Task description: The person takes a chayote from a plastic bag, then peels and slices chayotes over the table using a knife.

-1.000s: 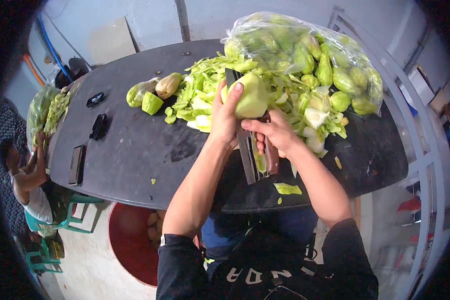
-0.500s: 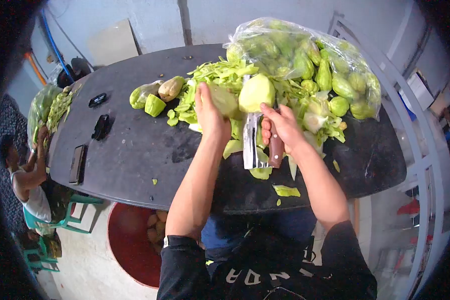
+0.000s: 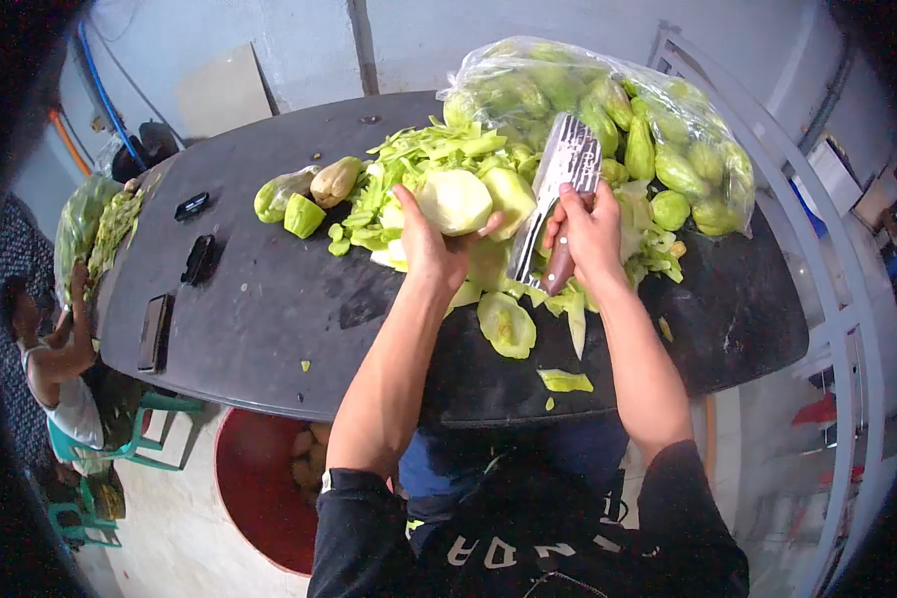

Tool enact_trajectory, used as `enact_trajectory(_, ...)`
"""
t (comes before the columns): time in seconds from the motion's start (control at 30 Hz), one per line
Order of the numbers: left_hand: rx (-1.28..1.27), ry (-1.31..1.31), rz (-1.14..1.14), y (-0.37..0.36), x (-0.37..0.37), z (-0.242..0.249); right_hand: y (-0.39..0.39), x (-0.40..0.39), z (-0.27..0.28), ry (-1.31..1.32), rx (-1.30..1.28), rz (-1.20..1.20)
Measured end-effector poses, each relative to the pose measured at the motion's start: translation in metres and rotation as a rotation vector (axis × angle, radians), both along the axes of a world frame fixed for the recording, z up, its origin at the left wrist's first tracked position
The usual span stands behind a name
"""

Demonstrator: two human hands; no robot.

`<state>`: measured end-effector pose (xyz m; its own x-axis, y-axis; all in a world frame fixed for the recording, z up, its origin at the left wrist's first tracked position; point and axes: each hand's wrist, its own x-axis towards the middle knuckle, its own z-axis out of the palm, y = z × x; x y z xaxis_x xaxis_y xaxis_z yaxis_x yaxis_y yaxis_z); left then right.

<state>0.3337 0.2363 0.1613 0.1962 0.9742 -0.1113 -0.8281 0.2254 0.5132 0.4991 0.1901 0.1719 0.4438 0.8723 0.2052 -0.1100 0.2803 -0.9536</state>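
On the dark worktop [image 3: 269, 319], the plastic bag of chayotes [image 3: 658, 140] lies right of the heap of green peelings [image 3: 399, 164]; left of that heap sit whole chayotes [image 3: 304, 186] and black cases [image 3: 199, 259].

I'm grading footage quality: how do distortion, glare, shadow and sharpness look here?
Head view: wide-lens bending of table and rail, black corners; glare on the bag; shadow inside the red tub; marks on the cleaver too soft to read.

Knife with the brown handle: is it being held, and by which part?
Yes. The right hand holds the knife by the upper part of its handle, close to the blade. The handle's lower end shows below the fingers.
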Motion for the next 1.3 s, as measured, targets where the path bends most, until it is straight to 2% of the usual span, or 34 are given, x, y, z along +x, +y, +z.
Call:
enact_trajectory(0.13,0.074,-0.082,-0.114,0.006,-0.005,-0.003,-0.008,0.008,0.01,-0.16,0.068,-0.101)
enact_trajectory(0.23,0.148,-0.1,-0.105,0.001,-0.008,0.0,-0.016,0.013,0.018,-0.227,0.189,-0.048)
enact_trajectory(0.3,0.177,-0.221,-0.15,-0.005,-0.009,0.002,-0.018,0.007,0.019,-0.211,0.195,-0.029)
enact_trajectory(0.37,0.164,-0.205,-0.114,-0.009,-0.005,0.003,-0.022,0.0,0.02,-0.009,0.198,0.197)
enact_trajectory(0.57,0.13,-0.298,-0.068,0.003,-0.002,-0.01,-0.024,-0.005,0.015,0.04,0.053,0.342)
enact_trajectory(0.67,0.123,-0.4,0.044,0.001,-0.007,0.002,-0.025,-0.007,0.015,0.183,-0.115,0.5)
enact_trajectory(0.7,0.122,-0.401,0.043,0.002,-0.01,0.004,-0.026,-0.006,0.015,0.183,-0.115,0.499)
enact_trajectory(0.77,0.118,-0.428,0.088,0.004,-0.019,0.008,-0.028,-0.006,0.015,0.119,-0.09,0.664)
enact_trajectory(0.9,0.047,-0.455,0.16,0.0,-0.019,0.018,-0.03,-0.011,0.017,0.028,-0.085,0.724)
enact_trajectory(0.93,0.053,-0.385,0.159,0.001,-0.018,0.016,-0.03,-0.01,0.017,-0.003,-0.069,0.724)
enact_trajectory(1.1,-0.01,-0.383,0.147,0.007,-0.018,0.011,-0.026,-0.002,0.017,-0.097,-0.095,0.606)
enact_trajectory(1.17,-0.014,-0.452,-0.012,0.009,-0.019,0.008,-0.026,0.001,0.018,-0.129,-0.088,0.551)
enact_trajectory(1.2,0.009,-0.392,-0.105,0.001,-0.019,0.012,-0.026,0.003,0.02,-0.166,-0.061,0.535)
enact_trajectory(1.3,-0.001,-0.355,-0.192,0.002,-0.018,0.012,-0.022,0.011,0.015,-0.205,-0.047,0.492)
